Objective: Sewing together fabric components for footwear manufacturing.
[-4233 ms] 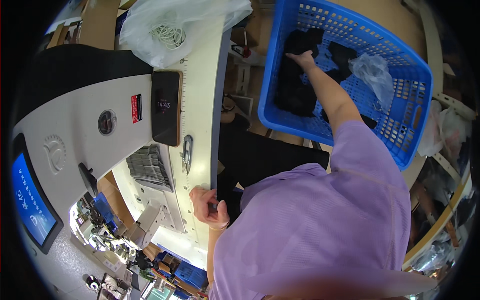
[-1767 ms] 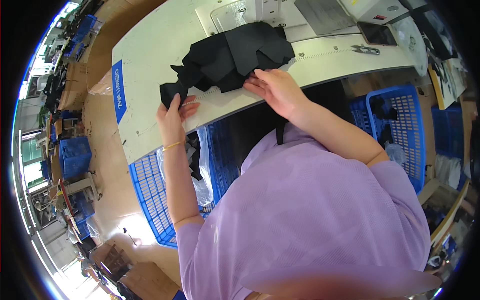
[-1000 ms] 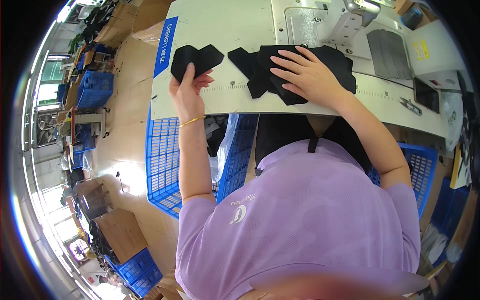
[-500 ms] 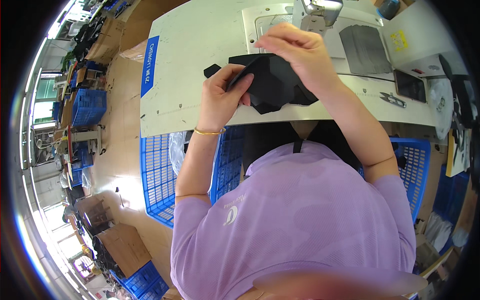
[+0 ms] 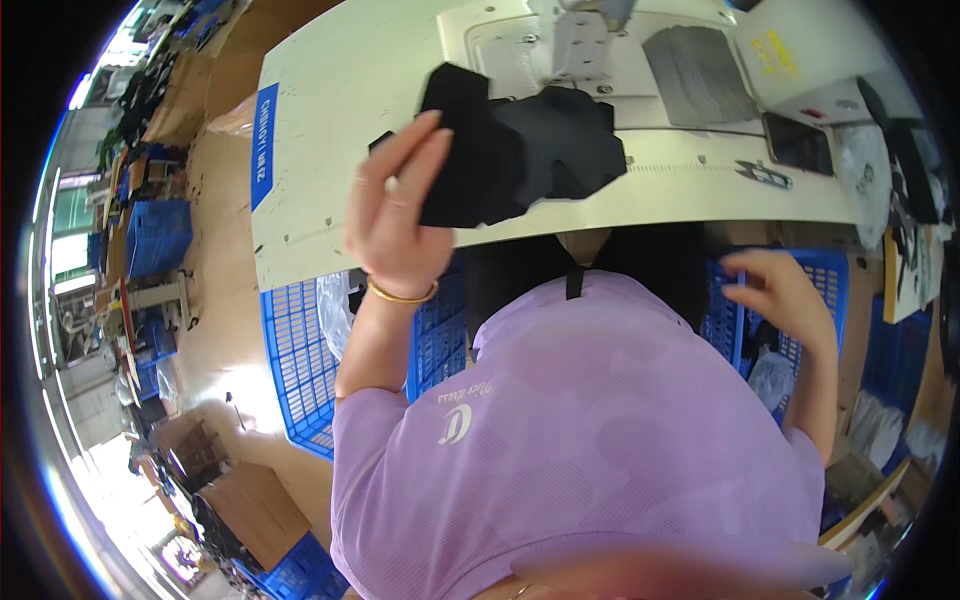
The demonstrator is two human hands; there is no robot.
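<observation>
Left hand [image 5: 398, 215] raised over the near edge of the sewing table [image 5: 330, 130], fingers straight and held together, flat against the left side of a pile of black fabric pieces [image 5: 515, 150]; whether the thumb pinches a piece from below cannot be told. The pile lies on the table just in front of the sewing machine [image 5: 585, 40], its lower edge overhanging the table's edge. Right hand [image 5: 785, 290] is down at the right, fingers loosely spread, empty, over the rim of a blue plastic basket [image 5: 800, 262].

Risk, as a judgement: the overhanging pieces could slide off toward the lap if the left hand lifts away (only that hand steadies them). With the right hand off the table, a piece could also drag its neighbours along.

Counts: one fabric pile, separate pieces not countable; one thread snips [image 5: 757, 176]; one phone [image 5: 797, 143]; one gold bangle [image 5: 400, 294]; another blue basket [image 5: 300, 360] at the left.
</observation>
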